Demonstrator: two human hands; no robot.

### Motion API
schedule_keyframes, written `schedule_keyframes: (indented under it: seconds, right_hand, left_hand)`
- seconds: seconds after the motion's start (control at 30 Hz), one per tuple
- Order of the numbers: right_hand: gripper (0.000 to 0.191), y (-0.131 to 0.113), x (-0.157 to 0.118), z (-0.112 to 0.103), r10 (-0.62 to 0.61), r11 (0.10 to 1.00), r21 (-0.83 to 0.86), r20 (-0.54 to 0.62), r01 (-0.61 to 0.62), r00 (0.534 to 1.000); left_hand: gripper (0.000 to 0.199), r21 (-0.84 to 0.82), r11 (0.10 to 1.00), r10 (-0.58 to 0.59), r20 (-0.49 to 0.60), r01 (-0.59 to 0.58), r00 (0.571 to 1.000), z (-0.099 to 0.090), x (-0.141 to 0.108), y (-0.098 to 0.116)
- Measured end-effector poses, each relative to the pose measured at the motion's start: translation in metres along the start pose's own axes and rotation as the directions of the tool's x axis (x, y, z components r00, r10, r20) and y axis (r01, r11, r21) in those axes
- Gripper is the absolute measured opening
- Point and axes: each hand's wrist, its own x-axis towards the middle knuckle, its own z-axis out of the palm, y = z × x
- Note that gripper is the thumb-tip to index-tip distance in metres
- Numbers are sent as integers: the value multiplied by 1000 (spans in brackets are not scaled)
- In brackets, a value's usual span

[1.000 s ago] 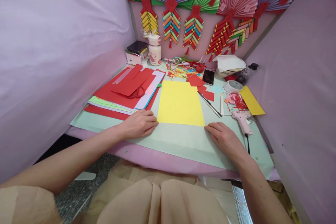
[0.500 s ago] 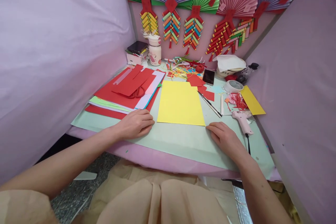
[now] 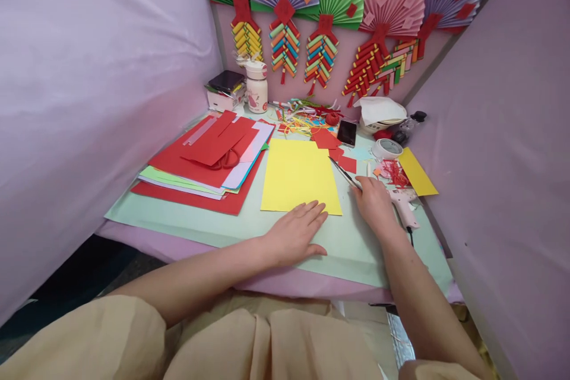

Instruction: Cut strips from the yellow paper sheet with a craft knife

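A yellow sheet of paper (image 3: pixel 296 172) lies flat in the middle of the table. My left hand (image 3: pixel 296 234) rests on its lower edge, fingers stretched out and thumb apart, holding nothing. To the right of the sheet, my right hand (image 3: pixel 374 202) has its fingers closed on the near end of a slim black-and-white pen-like tool (image 3: pixel 342 171). That tool's tip points toward the sheet's right edge, and its near end is hidden by the fingers. A white stick (image 3: pixel 369 168) lies just beyond the right hand.
Stacked coloured paper (image 3: pixel 178 160) with red-handled scissors (image 3: pixel 230 159) lies left. Behind are a bottle (image 3: pixel 256 92), paper scraps (image 3: pixel 307 124), and a phone (image 3: pixel 347 133). To the right are a tape roll (image 3: pixel 387 149), a glue gun (image 3: pixel 404 208) and another yellow piece (image 3: pixel 417 172).
My left hand has moved right from beside the paper stack onto the yellow sheet's lower edge. My right hand has moved up to the pen-like tool and closed on it. The view has shifted slightly.
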Motion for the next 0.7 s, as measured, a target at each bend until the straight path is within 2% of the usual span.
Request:
schedule_keyframes:
  seconds: [0.13,0.23,0.4,0.53,0.6,0.7]
  right_hand:
    - [28,-6,8,5,57,996,-75,51,-53,997]
    - [32,-9,-5,-2,77,993,-94,48,-72,996]
    - [36,-3,-67,-21,76,996,-50,16,-76,997]
    - [36,11,-125,-30,-31,983,179,-35,37,999]
    - [35,15,-144,-33,-42,980,194,-31,47,999]
    - [35,13,-158,-38,-54,978,199,-42,61,998]
  left_hand:
    - [87,-19,992,-121,112,124,986,5,5,1]
    - [87,-18,990,-134,128,138,983,4,1,-2]
    - [84,22,996,-90,112,88,990,5,-11,-8]
    - [82,39,998,-55,79,52,995,3,-12,-10]
    - [85,35,999,-43,79,40,996,1,-7,-8]
    - [89,25,999,-24,100,22,995,1,4,-4]
